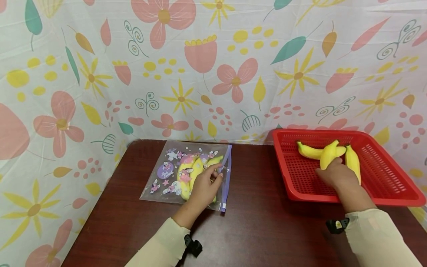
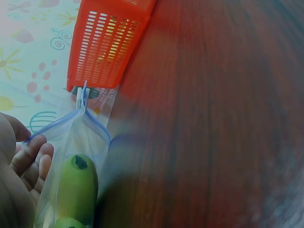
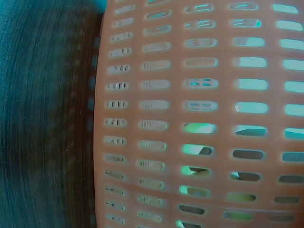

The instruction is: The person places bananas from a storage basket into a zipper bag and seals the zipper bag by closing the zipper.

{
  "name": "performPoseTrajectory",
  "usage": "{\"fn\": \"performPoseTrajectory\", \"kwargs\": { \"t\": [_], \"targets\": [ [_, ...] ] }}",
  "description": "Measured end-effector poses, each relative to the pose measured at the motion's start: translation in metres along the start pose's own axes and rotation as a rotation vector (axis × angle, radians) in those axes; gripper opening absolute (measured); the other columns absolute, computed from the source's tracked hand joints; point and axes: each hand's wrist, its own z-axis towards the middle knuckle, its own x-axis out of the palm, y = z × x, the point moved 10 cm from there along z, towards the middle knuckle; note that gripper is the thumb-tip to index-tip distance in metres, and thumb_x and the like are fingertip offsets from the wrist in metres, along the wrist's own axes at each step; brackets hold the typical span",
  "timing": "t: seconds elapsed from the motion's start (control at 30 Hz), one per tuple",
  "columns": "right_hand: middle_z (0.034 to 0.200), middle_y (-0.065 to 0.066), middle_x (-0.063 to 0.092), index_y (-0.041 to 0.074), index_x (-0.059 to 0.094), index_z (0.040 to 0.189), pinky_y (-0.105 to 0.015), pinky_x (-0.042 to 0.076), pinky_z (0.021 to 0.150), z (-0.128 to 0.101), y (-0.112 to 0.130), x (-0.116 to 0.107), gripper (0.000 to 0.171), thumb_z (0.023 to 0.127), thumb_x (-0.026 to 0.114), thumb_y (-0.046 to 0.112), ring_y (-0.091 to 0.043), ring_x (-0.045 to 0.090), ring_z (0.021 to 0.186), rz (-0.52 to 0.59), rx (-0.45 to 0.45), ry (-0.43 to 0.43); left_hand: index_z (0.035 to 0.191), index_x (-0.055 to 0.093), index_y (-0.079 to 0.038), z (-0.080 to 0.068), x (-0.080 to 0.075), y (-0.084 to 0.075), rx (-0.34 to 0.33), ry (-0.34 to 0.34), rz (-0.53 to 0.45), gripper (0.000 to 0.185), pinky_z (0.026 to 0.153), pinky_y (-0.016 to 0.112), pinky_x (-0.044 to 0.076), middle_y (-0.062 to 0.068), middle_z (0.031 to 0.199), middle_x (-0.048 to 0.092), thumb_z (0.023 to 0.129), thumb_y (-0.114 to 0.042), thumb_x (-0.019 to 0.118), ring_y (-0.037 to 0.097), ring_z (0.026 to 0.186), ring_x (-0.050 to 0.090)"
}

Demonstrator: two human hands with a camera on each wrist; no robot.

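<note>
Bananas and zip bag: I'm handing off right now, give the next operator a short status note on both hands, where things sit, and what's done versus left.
Left hand: rests on the zip bag at its open edge, fingers at the zipper strip; whether it pinches the strip is unclear.
Right hand: in the red basket, gripping one banana.
Things: the bag lies flat on the brown table with bananas already inside. The basket sits to its right, holding two more loose bananas.
Done: some bananas bagged.
Left: probably three bananas to move over, then the bag to seal.
</note>
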Motion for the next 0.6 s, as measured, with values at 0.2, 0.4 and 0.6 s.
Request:
{"fn": "performPoseTrajectory", "kwargs": {
  "t": [0.2,0.4,0.6],
  "targets": [
    [0.112,-0.049,0.051,-0.034,-0.007,0.138,-0.059,0.052,0.083,0.003,-0.004,-0.006,0.105,0.096,0.051,0.043,-0.055,0.06,0.097,0.019,0.004,-0.017,0.135,0.063,-0.015,0.0,0.001,0.0,-0.005,0.003,-0.004,0.037,0.07,0.021,0.053,-0.004,0.084,0.066,0.098,-0.02,0.063,0.005,0.073,0.06],
    [0.104,-0.044,0.055,-0.032,-0.003,0.139,-0.055,0.052,0.072,0.0,-0.004,-0.015,0.101,0.098,0.049,0.044,-0.05,0.063,0.089,0.057,-0.012,-0.092,0.135,0.063,-0.015,0.0,0.001,-0.001,0.001,0.002,-0.011,0.037,0.07,0.021,0.053,-0.004,0.084,0.066,0.098,-0.019,0.063,0.006,0.073,0.061],
    [0.101,-0.042,0.054,-0.031,0.0,0.14,-0.051,0.051,0.068,-0.006,0.0,-0.024,0.099,0.098,0.049,0.045,-0.046,0.06,0.083,0.096,-0.032,-0.132,0.135,0.063,-0.014,0.001,0.001,0.0,0.004,0.001,-0.014,0.037,0.07,0.021,0.053,-0.004,0.084,0.066,0.098,-0.019,0.063,0.005,0.073,0.061]
  ]
}}
